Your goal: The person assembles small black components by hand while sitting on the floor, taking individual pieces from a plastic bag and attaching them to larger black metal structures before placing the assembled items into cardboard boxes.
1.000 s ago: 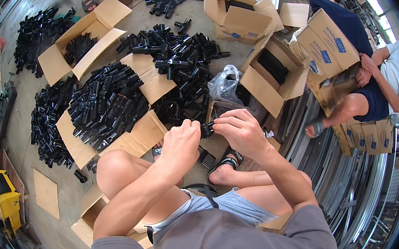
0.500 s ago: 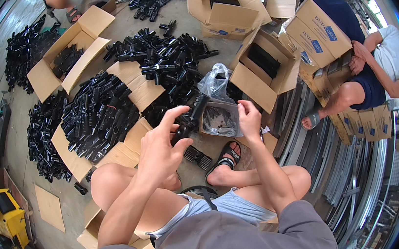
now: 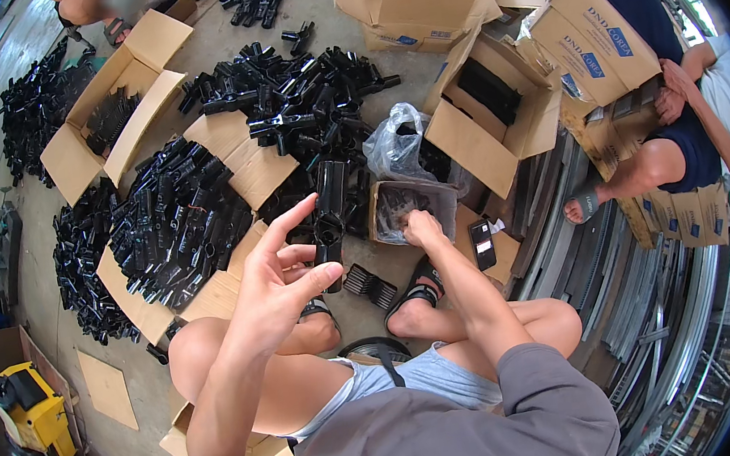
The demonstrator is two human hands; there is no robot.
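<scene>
Right hand (image 3: 424,229) now in small box (image 3: 446,204), plastic bag (image 3: 396,145) behind, phone (image 3: 482,246) nearby

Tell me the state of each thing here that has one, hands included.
Left hand: holding fitting
Fitting: held off the floor
Right hand: at small box's opening
Small box: open, plastic inside
Plastic bag: crumpled
Phone: lying down
Near-left carton: open, heaped
Far-left carton: open, black pieces inside
Right carton: open, likewise
Back carton: open

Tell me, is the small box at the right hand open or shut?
Open: no lid covers the box, clear plastic shows inside, and the right hand is at its opening.
</scene>
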